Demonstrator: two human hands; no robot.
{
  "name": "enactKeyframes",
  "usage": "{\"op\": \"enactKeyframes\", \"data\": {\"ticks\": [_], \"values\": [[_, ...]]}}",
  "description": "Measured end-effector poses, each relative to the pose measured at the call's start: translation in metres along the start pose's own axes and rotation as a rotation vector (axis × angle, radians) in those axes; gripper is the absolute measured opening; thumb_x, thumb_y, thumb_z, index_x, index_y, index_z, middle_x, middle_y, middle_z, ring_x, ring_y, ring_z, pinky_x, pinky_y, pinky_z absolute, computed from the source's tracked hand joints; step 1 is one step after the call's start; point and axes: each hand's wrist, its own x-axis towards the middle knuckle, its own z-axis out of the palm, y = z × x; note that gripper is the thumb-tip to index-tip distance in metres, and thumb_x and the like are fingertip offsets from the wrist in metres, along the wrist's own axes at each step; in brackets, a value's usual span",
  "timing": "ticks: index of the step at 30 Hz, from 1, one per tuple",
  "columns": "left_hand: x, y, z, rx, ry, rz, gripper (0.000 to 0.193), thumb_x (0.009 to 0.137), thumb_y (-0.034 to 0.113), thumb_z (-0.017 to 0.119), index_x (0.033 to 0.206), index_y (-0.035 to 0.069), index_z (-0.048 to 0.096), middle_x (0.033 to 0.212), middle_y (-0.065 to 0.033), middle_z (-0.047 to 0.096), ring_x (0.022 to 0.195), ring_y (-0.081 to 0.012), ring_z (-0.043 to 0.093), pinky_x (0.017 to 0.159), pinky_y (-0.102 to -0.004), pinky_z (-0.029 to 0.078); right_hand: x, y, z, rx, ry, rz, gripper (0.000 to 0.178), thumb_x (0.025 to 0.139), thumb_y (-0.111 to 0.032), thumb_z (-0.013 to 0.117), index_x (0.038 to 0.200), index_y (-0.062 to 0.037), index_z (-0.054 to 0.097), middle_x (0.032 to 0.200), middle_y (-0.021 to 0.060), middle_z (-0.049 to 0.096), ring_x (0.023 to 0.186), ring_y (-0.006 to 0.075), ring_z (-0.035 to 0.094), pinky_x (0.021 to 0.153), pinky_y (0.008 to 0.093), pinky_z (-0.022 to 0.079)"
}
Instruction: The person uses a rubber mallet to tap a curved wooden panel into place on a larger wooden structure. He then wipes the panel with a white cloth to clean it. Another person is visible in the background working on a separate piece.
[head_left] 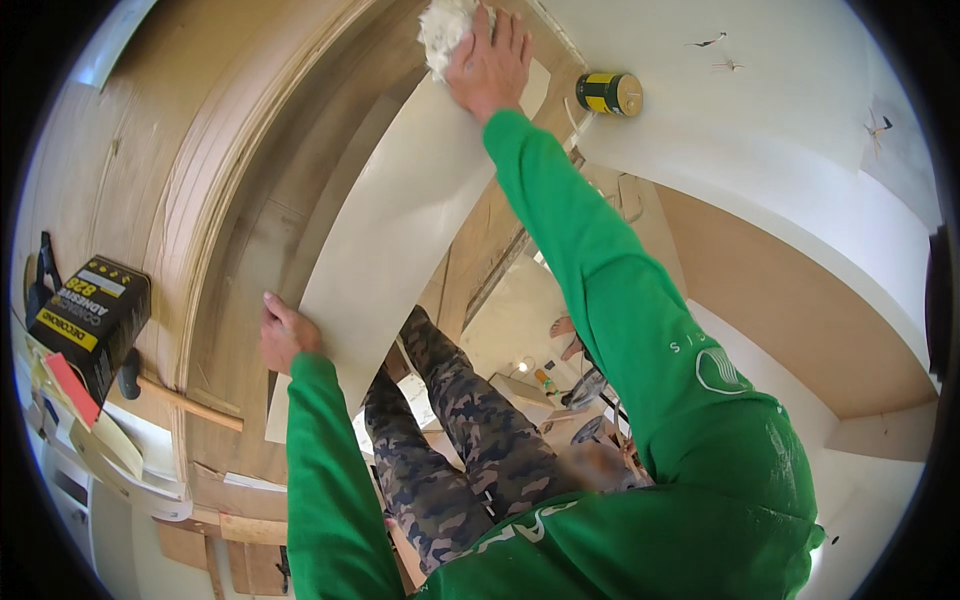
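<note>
A long off-white sheet (390, 220) slants in front of me over wood-look boards (265, 235). My left hand (288, 335) grips its left edge near the lower end, with the thumb pointing up; part of the fingers is hidden. Toward the far end, my right hand (492, 65) is closed on a fluffy white wad of cloth (445, 35), pressed at the sheet's upper edge. Both of my arms are in green sleeves.
A black-and-yellow adhesive can (95, 310) stands at the left beside a wooden-handled hammer (185, 403). Another round tin (610, 94) sits by the white wall (760, 110), where loose wires stick out. Below, a person's bare foot (563, 327) shows among scattered tools.
</note>
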Motion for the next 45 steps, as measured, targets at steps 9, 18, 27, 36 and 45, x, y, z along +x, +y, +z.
{"op": "enactKeyframes", "data": {"ticks": [9, 18, 27, 36, 45], "values": [[-0.011, 0.009, -0.005, -0.024, 0.003, -0.008, 0.073, 0.111, 0.064, 0.033, 0.133, 0.012, 0.079, 0.119, -0.0208, 0.080, 0.112, -0.0504, 0.072, 0.095, -0.0623, 0.053, -0.269, -0.112, -0.090, 0.205, -0.223, 0.034, 0.083, 0.099, -0.030, 0.056, 0.174, -0.0043, 0.033, 0.177, 0.0338, 0.025, 0.163, 0.0556, 0.024, 0.133, 0.0659, 0.021], [-0.005, 0.003, 0.003, 0.002, -0.004, -0.064, 0.073, 0.111, 0.064, 0.034, 0.123, 0.011, 0.082, 0.111, -0.0208, 0.081, 0.104, -0.0498, 0.073, 0.091, -0.0612, 0.053, -0.122, 0.006, -0.050, 0.068, -0.038, 0.155, 0.075, 0.098, -0.027, 0.059, 0.165, 0.0010, 0.042, 0.165, 0.0360, 0.038, 0.154, 0.0567, 0.034, 0.128, 0.0696, 0.026], [0.000, 0.001, 0.003, 0.009, -0.014, 0.000, 0.073, 0.112, 0.063, 0.035, 0.126, 0.007, 0.081, 0.113, -0.0228, 0.081, 0.107, -0.0504, 0.074, 0.089, -0.0610, 0.055, -0.042, 0.076, 0.002, 0.125, -0.061, 0.194, 0.057, 0.108, -0.035, 0.049, 0.158, -0.0073, 0.055, 0.145, 0.0269, 0.060, 0.139, 0.0463, 0.051, 0.119, 0.0619, 0.037], [-0.007, 0.006, -0.003, -0.020, -0.026, 0.021, 0.070, 0.112, 0.064, 0.033, 0.137, 0.015, 0.077, 0.119, -0.0215, 0.081, 0.112, -0.0489, 0.074, 0.096, -0.0608, 0.055, -0.149, -0.045, -0.067, 0.114, -0.040, -0.041, 0.076, 0.101, -0.032, 0.056, 0.169, -0.0029, 0.040, 0.169, 0.0362, 0.035, 0.155, 0.0586, 0.033, 0.129, 0.0671, 0.027], [-0.008, 0.002, -0.002, -0.086, -0.020, 0.003, 0.069, 0.112, 0.062, 0.032, 0.132, 0.014, 0.077, 0.115, -0.0206, 0.081, 0.110, -0.0490, 0.074, 0.094, -0.0605, 0.055, -0.250, -0.198, -0.088, 0.262, -0.293, -0.317, 0.080, 0.103, -0.038, 0.058, 0.171, -0.0023, 0.037, 0.177, 0.0339, 0.025, 0.165, 0.0526, 0.019, 0.135, 0.0634, 0.019]]}}
